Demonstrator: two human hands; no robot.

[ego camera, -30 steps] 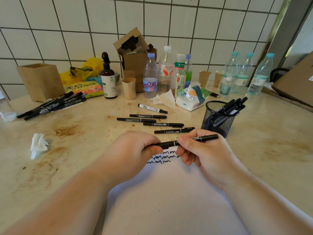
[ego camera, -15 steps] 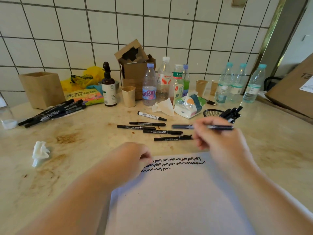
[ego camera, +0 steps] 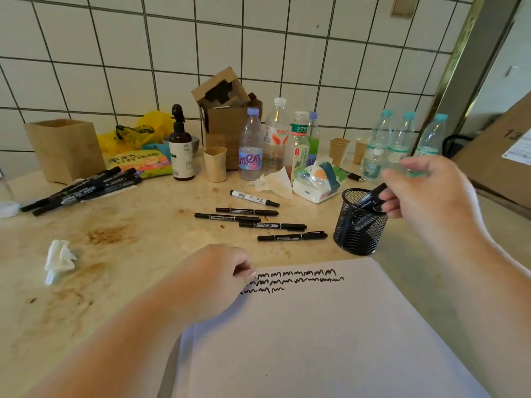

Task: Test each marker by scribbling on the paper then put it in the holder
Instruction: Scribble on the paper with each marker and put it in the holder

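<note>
Head view: holder (ego camera: 359, 234) beside paper (ego camera: 316, 334) edge.

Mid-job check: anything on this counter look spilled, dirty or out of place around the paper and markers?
Yes. Brown, rust-like stains smear the counter left of the paper, and a crumpled tissue lies beside them. Small brown spots sit among the loose markers. The mesh holder stands upright; nothing looks tipped.
</note>
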